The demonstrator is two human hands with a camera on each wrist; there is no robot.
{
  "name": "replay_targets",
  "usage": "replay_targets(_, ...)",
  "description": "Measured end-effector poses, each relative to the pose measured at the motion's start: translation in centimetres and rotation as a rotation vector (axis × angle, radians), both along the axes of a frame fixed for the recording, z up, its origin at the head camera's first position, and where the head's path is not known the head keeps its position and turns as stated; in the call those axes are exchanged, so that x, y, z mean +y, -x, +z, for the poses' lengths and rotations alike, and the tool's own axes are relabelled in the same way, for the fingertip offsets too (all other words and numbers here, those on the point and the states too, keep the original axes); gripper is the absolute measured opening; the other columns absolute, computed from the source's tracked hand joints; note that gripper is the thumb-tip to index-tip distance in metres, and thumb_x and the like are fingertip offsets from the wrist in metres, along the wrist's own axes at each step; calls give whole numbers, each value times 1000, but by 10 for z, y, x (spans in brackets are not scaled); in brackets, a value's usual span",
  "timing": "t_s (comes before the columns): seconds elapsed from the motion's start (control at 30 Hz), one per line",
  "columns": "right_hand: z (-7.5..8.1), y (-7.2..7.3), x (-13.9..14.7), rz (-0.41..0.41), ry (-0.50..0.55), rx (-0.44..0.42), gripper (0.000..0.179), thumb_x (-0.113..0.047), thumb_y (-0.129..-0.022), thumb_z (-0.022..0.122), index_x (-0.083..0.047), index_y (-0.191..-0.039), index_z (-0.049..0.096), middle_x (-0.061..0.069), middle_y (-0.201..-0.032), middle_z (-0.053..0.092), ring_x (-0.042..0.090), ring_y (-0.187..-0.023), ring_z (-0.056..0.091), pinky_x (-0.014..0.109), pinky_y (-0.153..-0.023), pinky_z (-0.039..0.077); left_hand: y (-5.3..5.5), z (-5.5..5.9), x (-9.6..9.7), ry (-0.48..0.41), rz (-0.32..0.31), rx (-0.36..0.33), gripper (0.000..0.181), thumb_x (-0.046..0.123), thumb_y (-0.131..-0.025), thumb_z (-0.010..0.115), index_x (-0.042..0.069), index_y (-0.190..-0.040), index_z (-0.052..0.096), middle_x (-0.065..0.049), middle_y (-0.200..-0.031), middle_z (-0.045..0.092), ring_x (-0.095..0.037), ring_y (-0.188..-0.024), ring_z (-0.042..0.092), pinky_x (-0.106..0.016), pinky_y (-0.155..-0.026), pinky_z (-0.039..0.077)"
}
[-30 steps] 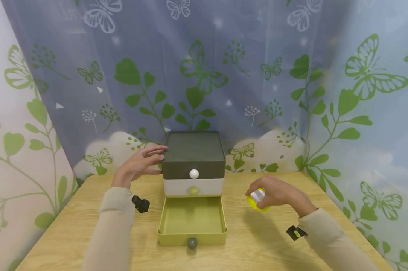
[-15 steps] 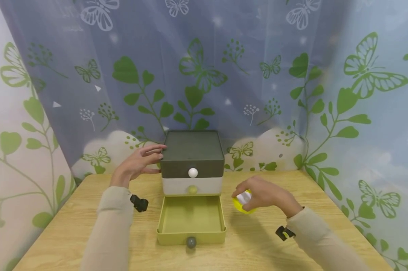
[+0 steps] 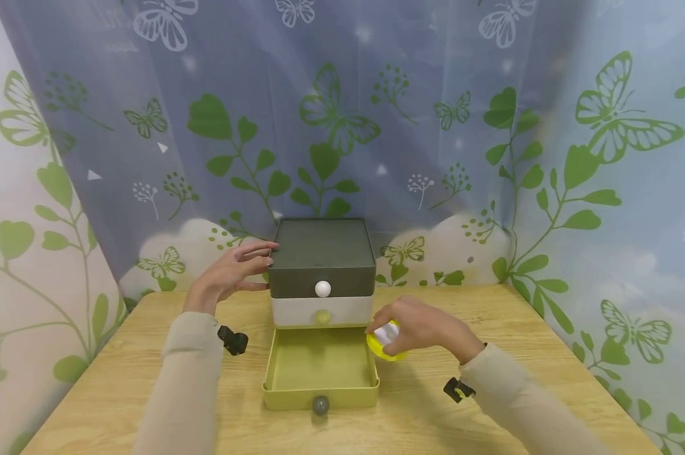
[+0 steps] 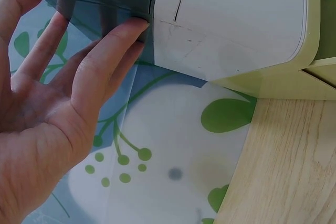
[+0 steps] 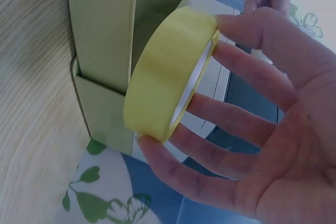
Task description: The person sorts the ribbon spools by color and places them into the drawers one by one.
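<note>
A small stacked drawer unit (image 3: 322, 246) stands on the table, dark green on top with a white tier beneath. Its yellow-green bottom drawer (image 3: 291, 399) is pulled out, and nothing lies in it. My left hand (image 3: 225, 278) touches the left side of the dark tier with fingertips, fingers spread and fairly straight. In my right hand (image 3: 424, 325) a roll of yellow tape (image 5: 163, 72) is pinched between thumb and fingers. The tape is tilted and sits just by the drawer's right wall, above table height. In the right wrist view its white inner core shows partly.
The wooden table (image 3: 149, 373) extends on both sides of the unit. A patterned curtain (image 3: 422, 82) hangs close behind it. Round knobs, including a white knob (image 3: 322, 289) and a grey knob (image 3: 320, 406), stick out from the drawer fronts.
My right hand has moved left with the tape roll, from the table's right part to the open drawer's right edge. My left hand stays against the unit.
</note>
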State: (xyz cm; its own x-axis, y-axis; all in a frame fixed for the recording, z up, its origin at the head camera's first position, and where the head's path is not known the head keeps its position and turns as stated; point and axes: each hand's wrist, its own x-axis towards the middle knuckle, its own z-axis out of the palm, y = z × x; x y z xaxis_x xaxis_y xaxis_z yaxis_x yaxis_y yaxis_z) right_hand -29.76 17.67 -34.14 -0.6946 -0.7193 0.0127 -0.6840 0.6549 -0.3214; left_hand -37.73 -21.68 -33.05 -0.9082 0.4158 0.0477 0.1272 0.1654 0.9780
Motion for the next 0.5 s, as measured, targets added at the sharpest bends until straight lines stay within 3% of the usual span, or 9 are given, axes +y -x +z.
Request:
replay_targets(0.2,-1,1,-14,54,7,33,38,-15,-81,78,-15,-120,79,6,-121,77,23,-110,71,25,-82,56,0,1,-1,3,-2,4,58,22,-107,59,8,-159,38,-17,-171,22,-45,-156,24,-56,-108,56)
replay_targets(0.5,0,2,-38,92,-3,35,37,-15,-82,79,-13,-119,79,2,-118,78,13,-99,69,20,-77,53,-1,1,0,3,-15,2,59,23,-107,59,9,-160,36,-19,-172,19,-46,-156,23,-57,-110,54)
